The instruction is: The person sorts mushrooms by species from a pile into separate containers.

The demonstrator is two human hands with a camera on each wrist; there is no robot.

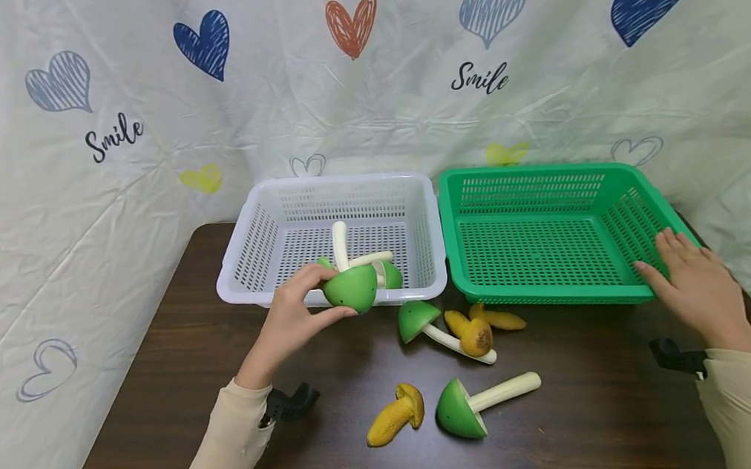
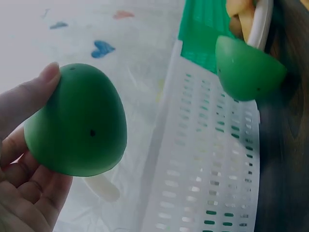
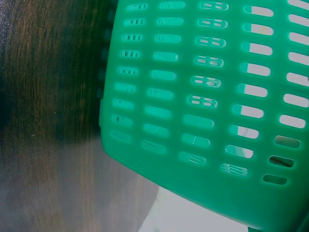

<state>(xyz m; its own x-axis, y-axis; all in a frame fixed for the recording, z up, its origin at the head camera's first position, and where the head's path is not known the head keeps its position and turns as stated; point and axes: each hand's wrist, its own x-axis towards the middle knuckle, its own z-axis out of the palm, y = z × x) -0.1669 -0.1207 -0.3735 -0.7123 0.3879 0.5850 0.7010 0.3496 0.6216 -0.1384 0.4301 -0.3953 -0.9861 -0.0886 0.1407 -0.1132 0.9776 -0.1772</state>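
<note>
Backdrop: pale cloth printed with hearts.
Tabletop: dark wood.
Green basket: beside the white basket.
Right grip: fingers straight, resting on the green basket's near right corner.
Left grip: pinching a green-capped mushroom over the white basket's near rim.
Yellow mushrooms: three on the tabletop.

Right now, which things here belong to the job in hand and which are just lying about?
Likely in the job: left hand, held mushroom, right hand, white basket, green basket, green mushrooms, yellow mushrooms.
Likely background: cloth, table, wrist gear.
</note>
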